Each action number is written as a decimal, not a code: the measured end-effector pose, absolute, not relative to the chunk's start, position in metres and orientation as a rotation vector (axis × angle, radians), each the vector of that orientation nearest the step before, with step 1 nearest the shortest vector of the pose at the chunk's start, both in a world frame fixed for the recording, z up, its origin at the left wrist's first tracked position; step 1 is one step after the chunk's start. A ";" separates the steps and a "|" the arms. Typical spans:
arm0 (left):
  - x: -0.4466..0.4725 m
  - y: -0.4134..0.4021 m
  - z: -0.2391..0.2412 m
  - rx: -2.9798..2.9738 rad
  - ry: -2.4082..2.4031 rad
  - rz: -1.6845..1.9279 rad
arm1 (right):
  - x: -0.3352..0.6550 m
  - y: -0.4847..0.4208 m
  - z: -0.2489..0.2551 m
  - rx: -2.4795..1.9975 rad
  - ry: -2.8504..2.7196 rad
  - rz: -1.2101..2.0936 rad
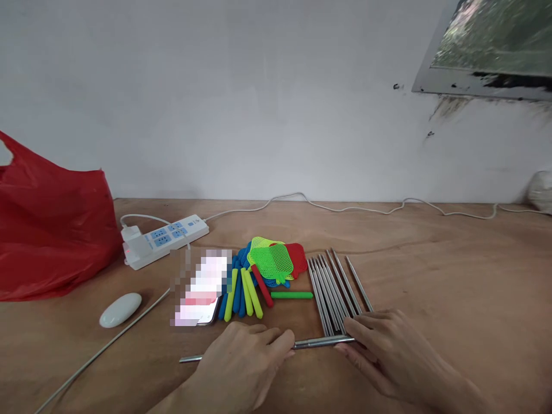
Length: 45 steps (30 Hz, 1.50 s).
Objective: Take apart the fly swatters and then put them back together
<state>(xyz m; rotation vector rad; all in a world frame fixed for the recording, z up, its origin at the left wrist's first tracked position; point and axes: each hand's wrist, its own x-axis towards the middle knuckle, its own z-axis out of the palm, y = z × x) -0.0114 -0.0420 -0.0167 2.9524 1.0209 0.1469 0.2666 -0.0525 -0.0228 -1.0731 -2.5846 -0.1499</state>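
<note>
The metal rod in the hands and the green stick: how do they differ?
The metal rod is silver, the green stick bright green. The rod is longer than the stick. The left hand and right hand hold the rod; the stick lies untouched. Both are slender.

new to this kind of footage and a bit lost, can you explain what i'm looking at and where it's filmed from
There is no machine here, just a person's two bare hands. The single picture comes from a camera worn on that person's head, looking forward and down. The left hand and right hand hold one metal rod that runs crosswise between them. Beyond them, on the wooden table, lie loose rods, coloured sticks and coloured mesh pieces. Further left are a phone with its screen blurred out, a power strip, a white oval thing and a red bag.
</note>
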 end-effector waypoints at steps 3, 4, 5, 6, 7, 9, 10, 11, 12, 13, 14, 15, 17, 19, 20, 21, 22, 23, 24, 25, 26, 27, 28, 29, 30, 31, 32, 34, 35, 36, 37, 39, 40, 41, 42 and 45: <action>-0.019 -0.040 -0.012 2.959 1.047 0.093 | 0.276 -0.051 -0.023 -1.080 -2.566 -0.162; -0.021 -0.039 -0.010 2.960 1.044 0.094 | 0.279 -0.050 -0.023 -1.084 -2.558 -0.181; -0.023 -0.037 -0.009 2.962 1.037 0.097 | 0.281 -0.049 -0.023 -1.085 -2.552 -0.200; -0.024 -0.036 -0.009 2.963 1.033 0.100 | 0.283 -0.049 -0.024 -1.086 -2.545 -0.216; -0.025 -0.035 -0.009 2.965 1.033 0.103 | 0.285 -0.049 -0.024 -1.084 -2.542 -0.222; -0.026 -0.033 -0.010 2.961 1.033 0.114 | 0.288 -0.048 -0.025 -1.092 -2.531 -0.195; -0.028 -0.032 -0.011 2.948 1.038 0.142 | 0.291 -0.048 -0.025 -1.110 -2.520 -0.156; -0.030 -0.031 -0.011 2.923 1.048 0.181 | 0.294 -0.048 -0.026 -1.139 -2.504 -0.101; -0.033 -0.030 -0.011 2.890 1.064 0.244 | 0.299 -0.048 -0.027 -1.177 -2.477 -0.038; -0.038 -0.028 -0.011 2.841 1.110 0.326 | 0.304 -0.048 -0.029 -1.220 -2.443 0.028; -0.042 -0.027 -0.011 2.790 1.165 0.387 | 0.310 -0.048 -0.030 -1.258 -2.400 0.085; -0.048 -0.026 -0.011 2.753 1.240 0.485 | 0.316 -0.048 -0.032 -1.301 -2.354 0.122; -0.057 -0.023 -0.012 2.651 1.353 0.609 | 0.325 -0.049 -0.035 -1.338 -2.323 0.159; -0.062 -0.021 -0.014 2.564 1.371 0.704 | 0.330 -0.049 -0.038 -1.363 -2.316 0.180; -0.063 -0.020 -0.016 2.544 1.352 0.736 | 0.330 -0.048 -0.038 -1.369 -2.319 0.189; -0.064 -0.019 -0.018 2.537 1.336 0.764 | 0.329 -0.048 -0.039 -1.370 -2.320 0.194; -0.063 -0.018 -0.020 2.536 1.335 0.797 | 0.327 -0.047 -0.039 -1.368 -2.324 0.198; -0.062 -0.017 -0.022 2.532 1.352 0.838 | 0.325 -0.046 -0.038 -1.374 -2.322 0.194; -0.061 -0.015 -0.025 2.521 1.375 0.878 | 0.322 -0.045 -0.038 -1.375 -2.322 0.193; -0.059 -0.014 -0.027 2.496 1.403 0.915 | 0.320 -0.043 -0.037 -1.371 -2.330 0.200; -0.058 -0.011 -0.030 2.466 1.424 0.943 | 0.317 -0.042 -0.036 -1.366 -2.344 0.215; -0.055 -0.009 -0.032 2.431 1.437 0.960 | 0.314 -0.040 -0.035 -1.365 -2.351 0.229; -0.053 -0.007 -0.035 2.396 1.440 0.965 | 0.311 -0.038 -0.033 -1.366 -2.355 0.245; -0.051 -0.005 -0.037 2.360 1.438 0.964 | 0.308 -0.036 -0.031 -1.383 -2.335 0.239; -0.049 -0.003 -0.039 2.325 1.436 0.963 | 0.304 -0.035 -0.028 -1.398 -2.302 0.220; -0.046 -0.002 -0.040 2.293 1.431 0.962 | 0.300 -0.034 -0.025 -1.397 -2.291 0.208; -0.044 -0.001 -0.042 2.269 1.419 0.960 | 0.295 -0.033 -0.022 -1.393 -2.287 0.190; -0.037 -0.001 -0.044 2.249 1.383 0.965 | 0.283 -0.033 -0.016 -1.378 -2.317 0.168; -0.032 -0.001 -0.044 2.251 1.361 0.971 | 0.277 -0.034 -0.014 -1.382 -2.317 0.154; -0.028 -0.002 -0.045 2.256 1.340 0.977 | 0.270 -0.035 -0.013 -1.380 -2.314 0.135; -0.024 -0.002 -0.045 2.264 1.320 0.984 | 0.263 -0.036 -0.013 -1.386 -2.309 0.135; -0.018 -0.004 -0.045 2.281 1.282 0.985 | 0.253 -0.039 -0.016 -1.381 -2.268 0.136; -0.016 -0.005 -0.045 2.287 1.268 0.978 | 0.250 -0.040 -0.017 -1.381 -2.255 0.147; -0.016 -0.005 -0.045 2.291 1.255 0.967 | 0.248 -0.040 -0.019 -1.377 -2.247 0.160; -0.016 -0.006 -0.045 2.294 1.242 0.948 | 0.248 -0.041 -0.020 -1.371 -2.246 0.175; -0.020 -0.007 -0.043 2.297 1.212 0.869 | 0.250 -0.040 -0.023 -1.351 -2.258 0.242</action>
